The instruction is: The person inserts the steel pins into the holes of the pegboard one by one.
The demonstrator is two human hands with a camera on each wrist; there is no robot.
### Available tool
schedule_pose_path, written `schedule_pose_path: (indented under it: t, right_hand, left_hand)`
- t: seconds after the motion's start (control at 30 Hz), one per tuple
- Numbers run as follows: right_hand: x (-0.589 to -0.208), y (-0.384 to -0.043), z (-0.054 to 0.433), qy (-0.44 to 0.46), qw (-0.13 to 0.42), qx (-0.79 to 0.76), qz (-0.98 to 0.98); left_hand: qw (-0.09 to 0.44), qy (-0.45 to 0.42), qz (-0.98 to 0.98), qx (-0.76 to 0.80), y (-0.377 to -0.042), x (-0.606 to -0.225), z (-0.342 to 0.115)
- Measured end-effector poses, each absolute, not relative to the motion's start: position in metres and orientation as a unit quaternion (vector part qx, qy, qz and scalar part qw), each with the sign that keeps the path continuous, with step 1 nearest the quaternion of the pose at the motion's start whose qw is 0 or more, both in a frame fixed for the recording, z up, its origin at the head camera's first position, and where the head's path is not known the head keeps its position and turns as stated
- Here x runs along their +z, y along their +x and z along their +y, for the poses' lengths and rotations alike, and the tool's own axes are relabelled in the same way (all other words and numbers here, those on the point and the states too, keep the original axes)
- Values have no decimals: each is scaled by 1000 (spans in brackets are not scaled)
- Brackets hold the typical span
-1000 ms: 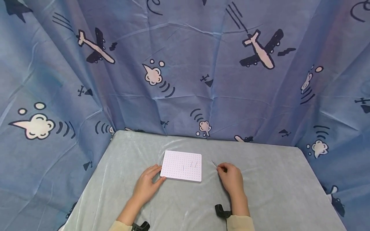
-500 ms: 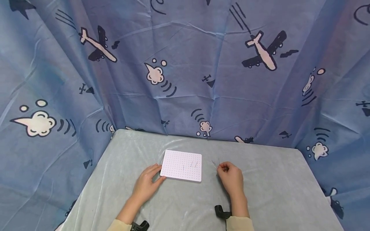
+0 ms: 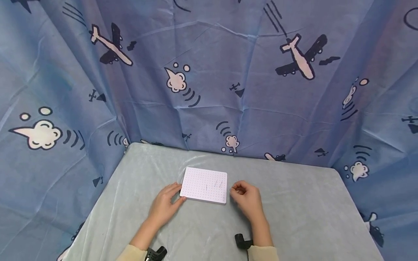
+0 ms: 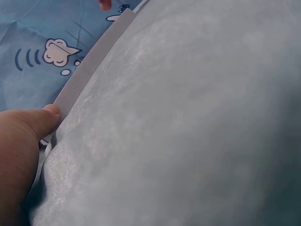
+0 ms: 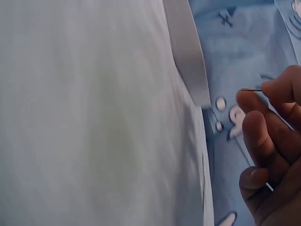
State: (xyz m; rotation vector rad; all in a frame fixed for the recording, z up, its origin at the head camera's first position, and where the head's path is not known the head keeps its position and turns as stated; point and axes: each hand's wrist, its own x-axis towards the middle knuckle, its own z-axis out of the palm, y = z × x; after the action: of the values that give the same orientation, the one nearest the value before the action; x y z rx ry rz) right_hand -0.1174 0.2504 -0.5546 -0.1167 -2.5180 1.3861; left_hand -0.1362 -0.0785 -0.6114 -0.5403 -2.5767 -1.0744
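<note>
Grey cloth-covered worktop [image 3: 300,210]: my left hand [image 3: 164,204] spread against a white dotted rectangular board [image 3: 196,185], right hand [image 3: 247,197] pinching a thin dark pin [image 5: 250,90].

This looks like a makeshift booth for recording rather than a furnished room. A blue curtain [image 3: 209,50] printed with planes [image 3: 302,59] and clouds [image 3: 43,134] hangs behind the tabletop [image 3: 303,210] and along both sides, and pale, velvety cloth covers the top. Black cameras [image 3: 242,241] sit at the wrists. Whether home or lab lies beyond the curtain cannot be told.
</note>
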Motion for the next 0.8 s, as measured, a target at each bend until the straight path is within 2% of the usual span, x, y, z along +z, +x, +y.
schedule_pose_path:
  t: [0.4, 0.8]
  right_hand:
    - [-559, -130, 207, 18, 116, 517, -848]
    - [-561, -137, 192, 35, 116, 475, -871]
  left_hand:
    - [132, -181, -896, -382, -139, -609, -82]
    - [144, -184, -896, -378, -139, -611, -81]
